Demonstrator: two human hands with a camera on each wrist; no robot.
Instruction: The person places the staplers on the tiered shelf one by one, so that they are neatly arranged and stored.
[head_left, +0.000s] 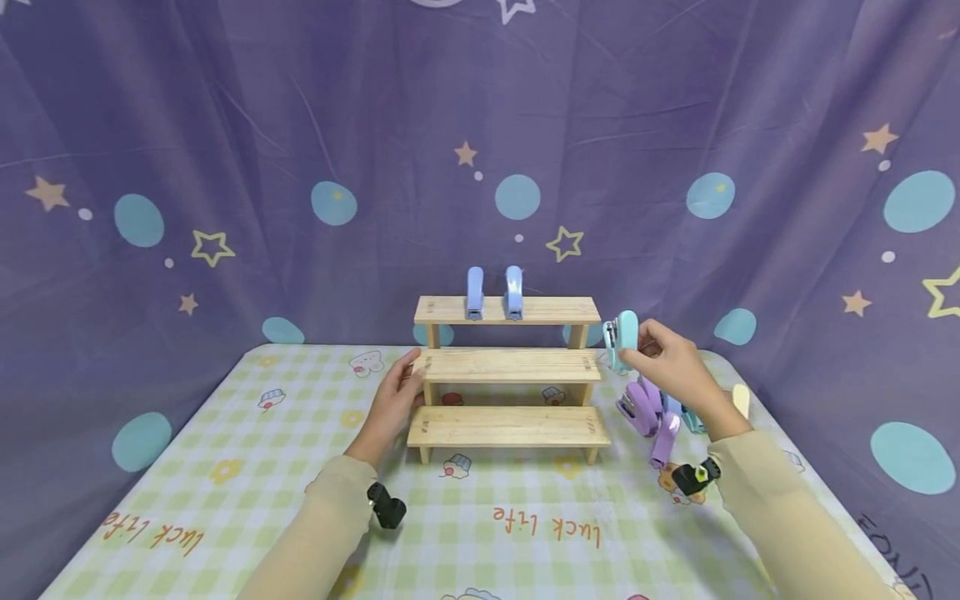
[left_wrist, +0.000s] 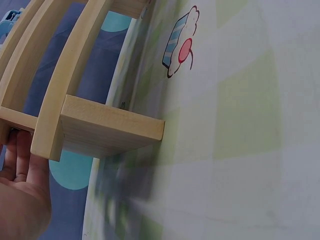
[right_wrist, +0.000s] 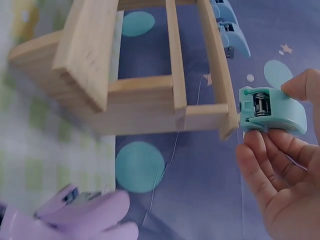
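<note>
A three-tier wooden stand (head_left: 508,365) stands on the table. The left hand (head_left: 393,398) holds the left end of its middle tier; in the left wrist view the fingers (left_wrist: 21,157) go partly out of sight behind the wood. The right hand (head_left: 671,362) pinches a mint-green mini stapler (head_left: 626,337) between thumb and fingers, in the air just right of the top tier. Its spring shows in the right wrist view. Two blue mini staplers (head_left: 475,293) stand apart on the top tier, left and middle. The two lower tiers carry nothing.
Right of the stand lies a pile of purple staplers (head_left: 641,408), with blue and green ones partly hidden under the right arm. A pale yellow item (head_left: 741,400) lies beyond the right wrist. A checkered cloth (head_left: 285,500) covers the table; a purple curtain (head_left: 405,100) hangs behind.
</note>
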